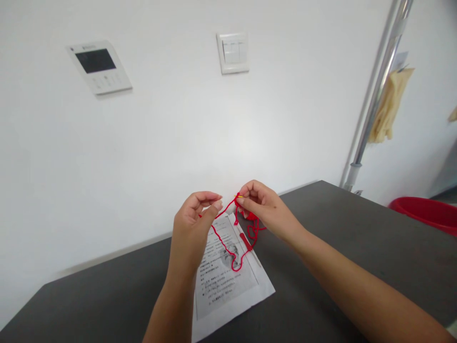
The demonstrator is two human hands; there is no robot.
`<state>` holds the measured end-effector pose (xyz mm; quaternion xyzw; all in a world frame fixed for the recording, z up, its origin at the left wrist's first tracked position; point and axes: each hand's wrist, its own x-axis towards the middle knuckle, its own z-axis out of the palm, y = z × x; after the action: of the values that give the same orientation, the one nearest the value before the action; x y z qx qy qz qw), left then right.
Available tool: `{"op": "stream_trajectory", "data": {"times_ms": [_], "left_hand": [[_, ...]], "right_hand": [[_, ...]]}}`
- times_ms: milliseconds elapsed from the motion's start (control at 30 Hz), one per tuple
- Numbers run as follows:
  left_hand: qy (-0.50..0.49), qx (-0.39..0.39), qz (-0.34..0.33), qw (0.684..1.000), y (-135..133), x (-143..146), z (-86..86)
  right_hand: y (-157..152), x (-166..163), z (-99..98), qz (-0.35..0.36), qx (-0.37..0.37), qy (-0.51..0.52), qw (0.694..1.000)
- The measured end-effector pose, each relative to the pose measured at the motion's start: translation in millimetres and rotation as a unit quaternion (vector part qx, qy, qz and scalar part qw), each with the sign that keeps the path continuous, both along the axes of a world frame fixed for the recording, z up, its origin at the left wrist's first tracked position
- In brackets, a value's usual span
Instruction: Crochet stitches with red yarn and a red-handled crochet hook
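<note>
My left hand (194, 224) is raised over the table with thumb and fingers pinched on a strand of red yarn (228, 247). My right hand (264, 205) is close beside it, fingers closed on the same yarn and on a thin yellow-tipped tool, likely a crochet hook (240, 196). The yarn hangs in loops from both hands down onto a printed paper sheet (228, 281). A small red mass of yarn (252, 216) shows just under my right hand. A short red piece (246, 241) lies on the sheet.
The dark grey table (339, 247) stands against a white wall with an intercom panel (99, 66) and a light switch (232, 52). At the right are a metal pole (374, 95), hanging yellowish gloves (387, 107) and a red basin (424, 212).
</note>
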<state>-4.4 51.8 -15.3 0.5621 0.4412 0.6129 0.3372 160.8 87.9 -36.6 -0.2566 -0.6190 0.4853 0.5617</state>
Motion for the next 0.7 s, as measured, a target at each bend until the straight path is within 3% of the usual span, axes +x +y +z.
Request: {"op": "stream_trajectory", "data": {"times_ms": [133, 233, 333, 400, 700], "left_hand": [[0.053, 0.066, 0.106, 0.991, -2, -5, 1.6], [0.144, 0.128, 0.141, 0.971, -5, -1, 1.1], [0.244, 0.179, 0.12, 0.945, -5, 4, -0.5], [0.26, 0.181, 0.095, 0.944, -5, 7, -1.3], [0.121, 0.083, -0.007, 0.989, 0, 4, -0.1]], "right_hand": [[0, 1, -0.3, -0.009, 0.008, -0.018, 1.0], [-4, 1, -0.5, -0.022, 0.025, -0.038, 0.999], [-8, 0, -0.4, -0.031, 0.05, -0.049, 0.997], [-11, -2, -0.1, -0.031, 0.062, -0.054, 0.996], [-18, -2, 3.6, 0.041, 0.017, -0.012, 0.999]]}}
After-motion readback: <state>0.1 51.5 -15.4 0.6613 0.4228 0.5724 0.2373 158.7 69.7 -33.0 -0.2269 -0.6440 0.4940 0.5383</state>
